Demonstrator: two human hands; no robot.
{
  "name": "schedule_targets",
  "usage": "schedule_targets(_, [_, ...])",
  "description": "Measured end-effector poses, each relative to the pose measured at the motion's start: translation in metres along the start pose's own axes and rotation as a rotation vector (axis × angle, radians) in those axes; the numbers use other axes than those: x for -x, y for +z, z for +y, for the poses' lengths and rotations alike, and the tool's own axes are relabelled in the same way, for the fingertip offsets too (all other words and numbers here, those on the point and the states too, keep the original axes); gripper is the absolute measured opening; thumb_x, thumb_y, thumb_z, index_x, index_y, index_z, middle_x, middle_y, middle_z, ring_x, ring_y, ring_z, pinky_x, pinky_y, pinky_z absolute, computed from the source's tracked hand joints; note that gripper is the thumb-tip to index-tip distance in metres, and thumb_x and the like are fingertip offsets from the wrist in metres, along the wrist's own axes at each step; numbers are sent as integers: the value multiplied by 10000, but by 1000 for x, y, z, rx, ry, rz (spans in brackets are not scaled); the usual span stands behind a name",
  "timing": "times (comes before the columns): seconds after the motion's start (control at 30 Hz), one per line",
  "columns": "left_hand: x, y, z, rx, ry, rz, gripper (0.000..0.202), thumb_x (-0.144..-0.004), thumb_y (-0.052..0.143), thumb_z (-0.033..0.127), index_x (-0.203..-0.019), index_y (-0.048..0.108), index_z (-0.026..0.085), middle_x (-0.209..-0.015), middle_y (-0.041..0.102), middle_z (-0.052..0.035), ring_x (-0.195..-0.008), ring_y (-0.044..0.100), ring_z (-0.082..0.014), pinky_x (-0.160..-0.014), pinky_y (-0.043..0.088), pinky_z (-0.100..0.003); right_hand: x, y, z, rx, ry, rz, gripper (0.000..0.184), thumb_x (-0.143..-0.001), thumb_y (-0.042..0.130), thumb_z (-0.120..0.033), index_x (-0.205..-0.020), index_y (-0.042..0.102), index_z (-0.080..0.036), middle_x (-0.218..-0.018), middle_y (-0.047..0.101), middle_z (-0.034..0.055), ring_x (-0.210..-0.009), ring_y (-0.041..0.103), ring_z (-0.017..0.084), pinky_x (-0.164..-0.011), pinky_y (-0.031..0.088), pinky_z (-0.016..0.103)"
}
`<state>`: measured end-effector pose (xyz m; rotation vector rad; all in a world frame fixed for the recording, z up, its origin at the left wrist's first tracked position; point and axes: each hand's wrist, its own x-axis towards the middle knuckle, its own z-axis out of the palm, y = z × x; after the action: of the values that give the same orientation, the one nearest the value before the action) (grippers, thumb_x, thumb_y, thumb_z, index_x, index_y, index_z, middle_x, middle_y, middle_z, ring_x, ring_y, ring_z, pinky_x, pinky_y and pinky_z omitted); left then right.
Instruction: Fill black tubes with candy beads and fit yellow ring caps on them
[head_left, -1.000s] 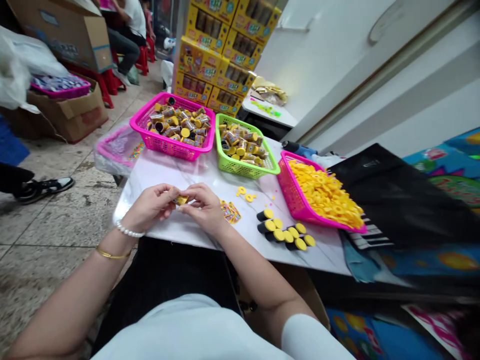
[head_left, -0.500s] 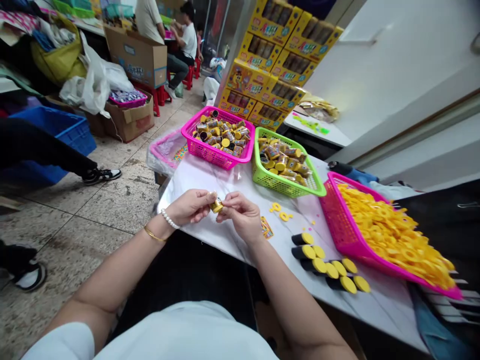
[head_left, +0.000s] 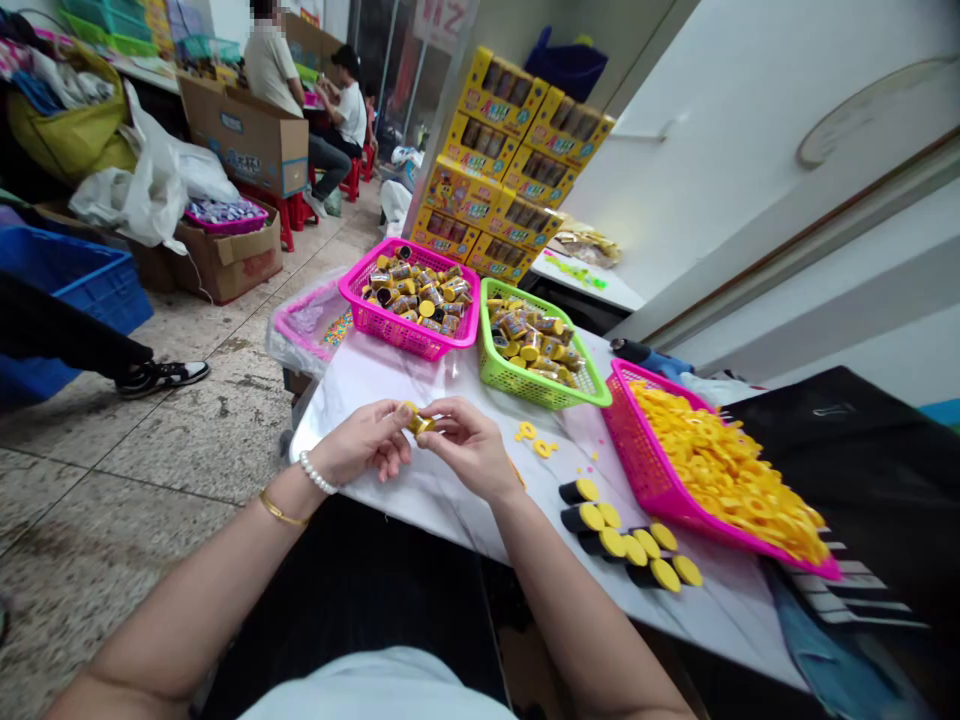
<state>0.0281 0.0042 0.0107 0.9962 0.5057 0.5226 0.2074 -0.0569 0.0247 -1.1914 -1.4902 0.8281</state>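
Between my two hands, above the near edge of the white table, is a small yellow-capped bottle, tilted. My left hand pinches one end with thumb and index finger, its other fingers curled loosely. The fingers of my right hand close on the other end. Beyond them, a pink basket and a green basket hold many similar little bottles. Right of my right hand lie yellow ring-shaped pieces and several black cylinders with yellow lids.
A pink basket heaped with yellow plastic pieces stands on the right. Yellow boxes are stacked behind the baskets. At left are a blue crate, a cardboard box, and a person's leg; people sit farther back.
The view has shifted, so the table and baskets appear farther left and slightly lower. My right fingers have moved over the bottle's end, and the bottle is turned differently. Both hands still hold it.
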Motion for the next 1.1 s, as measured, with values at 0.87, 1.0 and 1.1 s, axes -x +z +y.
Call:
schedule_targets(0.87, [3, 10, 5, -241, -2, 90, 596, -676, 798, 599, -995, 638, 121, -675, 639, -3, -490, 576, -100, -425, 448, -189, 67, -85, 37, 882, 31, 340, 66, -796, 738, -223, -743, 777, -214, -802, 655, 43, -814, 625, 201, -782, 514, 355])
schedule_targets(1.0, [-2, 28, -3, -369, 61, 245, 521, -724, 741, 593, -928, 657, 122, -702, 653, -21, -495, 549, -88, -439, 413, -190, 63, -61, 20, 875, -164, 495, 114, -876, 665, -215, -829, 768, -220, -863, 650, 49, -826, 639, 185, -782, 541, 335])
schedule_targets(1.1, [-13, 42, -9, -435, 103, 258, 485, -722, 734, 569, -914, 686, 126, -759, 677, -40, -534, 547, -94, -461, 398, -201, 58, -33, 10, 779, -281, 495, 113, -915, 637, -201, -901, 749, -211, -894, 656, 51, -824, 656, 161, -766, 557, 296])
